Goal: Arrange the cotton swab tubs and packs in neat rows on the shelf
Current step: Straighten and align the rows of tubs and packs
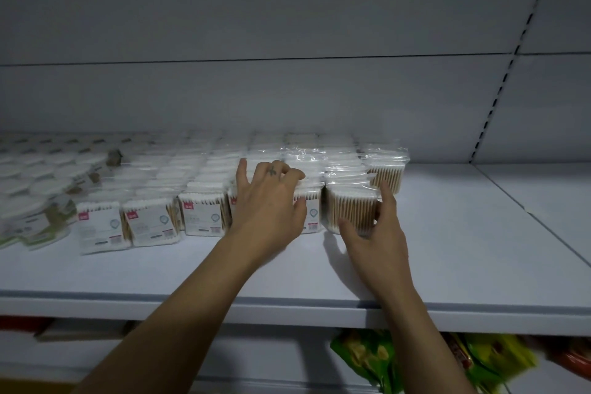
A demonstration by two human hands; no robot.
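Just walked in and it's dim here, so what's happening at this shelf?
A person is tidying cotton swab packs on the white shelf. Their left hand grips a labelled pack in the front row, while the right hand holds the clear pack beside it at the row's right end. Round tubs sit far left.

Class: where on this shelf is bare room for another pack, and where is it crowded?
Bare: the shelf right of the unlabelled packs, and the front strip before the labelled packs. Crowded: the left, with round tubs.
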